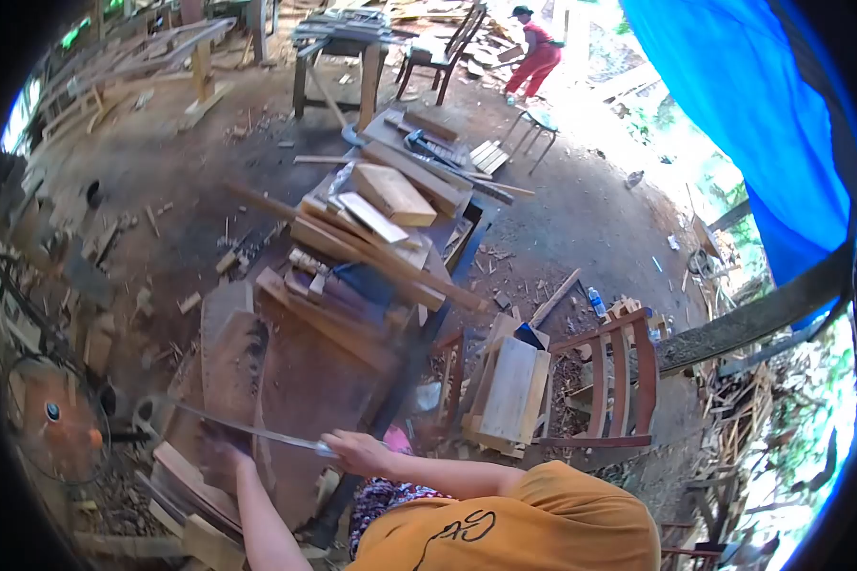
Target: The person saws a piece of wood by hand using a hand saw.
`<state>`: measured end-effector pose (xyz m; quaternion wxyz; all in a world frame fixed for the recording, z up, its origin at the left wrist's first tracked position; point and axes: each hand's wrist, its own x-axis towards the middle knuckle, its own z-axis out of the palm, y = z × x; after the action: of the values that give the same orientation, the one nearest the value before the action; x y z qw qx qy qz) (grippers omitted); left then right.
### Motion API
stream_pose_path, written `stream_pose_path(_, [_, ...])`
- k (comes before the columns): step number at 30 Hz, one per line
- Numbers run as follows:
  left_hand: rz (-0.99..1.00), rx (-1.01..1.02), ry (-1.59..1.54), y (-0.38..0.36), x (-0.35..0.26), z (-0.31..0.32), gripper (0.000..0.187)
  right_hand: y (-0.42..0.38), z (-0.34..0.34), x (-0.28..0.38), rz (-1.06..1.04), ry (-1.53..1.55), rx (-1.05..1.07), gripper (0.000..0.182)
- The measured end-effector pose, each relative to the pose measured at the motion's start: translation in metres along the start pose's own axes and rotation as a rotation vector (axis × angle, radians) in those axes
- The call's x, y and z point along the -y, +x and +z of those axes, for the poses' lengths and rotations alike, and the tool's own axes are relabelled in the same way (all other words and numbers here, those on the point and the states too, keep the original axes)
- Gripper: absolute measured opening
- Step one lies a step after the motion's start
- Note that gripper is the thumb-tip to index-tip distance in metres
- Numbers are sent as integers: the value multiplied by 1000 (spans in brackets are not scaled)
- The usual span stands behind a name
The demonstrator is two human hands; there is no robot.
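1. The fisheye view darkens and bends the edges. The left hand (pixel 221 449) is partly in shadow, and its fingers cannot be told apart; whether it grips or only rests I cannot tell.
2. A long thin metal blade (pixel 252 433), perhaps a saw or a ruler, lies slanted across the near end of the workbench (pixel 295 366). Its teeth or markings are too small to make out.
3. The right hand (pixel 357 449) is closed on the near end of the blade, fingers curled over it. The left hand sits at the blade's middle, just beside a wooden board (pixel 233 357) that lies on the bench.
4. Beyond the board, further along the bench, a heap of planks and offcuts (pixel 371 238) is stacked crosswise.
5. Right of the bench stands a part-built wooden chair (pixel 614 381) with a flat panel (pixel 509 390) leaning by it.
6. The floor around the bench is bare earth strewn with wood scraps. A blue tarpaulin (pixel 743 105) hangs far right of the bench, and beyond its far end a person in red (pixel 535 52) bends over.
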<state>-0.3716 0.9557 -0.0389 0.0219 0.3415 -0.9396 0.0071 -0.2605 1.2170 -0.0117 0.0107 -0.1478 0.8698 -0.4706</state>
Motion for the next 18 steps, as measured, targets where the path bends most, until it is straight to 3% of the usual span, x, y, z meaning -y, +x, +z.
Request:
stream_pose_path(2, [4, -65, 33, 1, 5, 17, 44, -38, -27, -9, 94, 10, 124, 19])
stream_pose_path(7, [-45, -216, -64, 6, 8, 16, 40, -86, -71, -7, 154, 125, 75, 26])
stream_pose_path(9, [49, -388, -723, 12, 19, 14, 37, -93, -81, -7, 153, 172, 16, 24])
stream_pose_path(10, [50, -518, -741, 14, 18, 17, 34, -94, -83, -6, 172, 222, -33, 24])
stream_pose_path(11, [50, -521, -743, 9, 10, -6, 34, -92, -85, -4, 168, 221, -35, 24])
stream_pose_path(13, [-96, -34, -1378, -6, -14, -88, 33, -87, -90, 2, 244, 223, -67, 24])
stream_pose_path(14, [-137, 81, -1525, -20, -35, -145, 27, -82, -87, 0, 240, 226, -114, 23])
stream_pose_path(15, [-139, 73, -1531, -28, -46, -182, 27, -77, -87, 2, 231, 224, -111, 23])
stream_pose_path(18, [311, 225, -1786, -54, -62, -280, 22, -58, -89, 7, 239, 223, -135, 22])
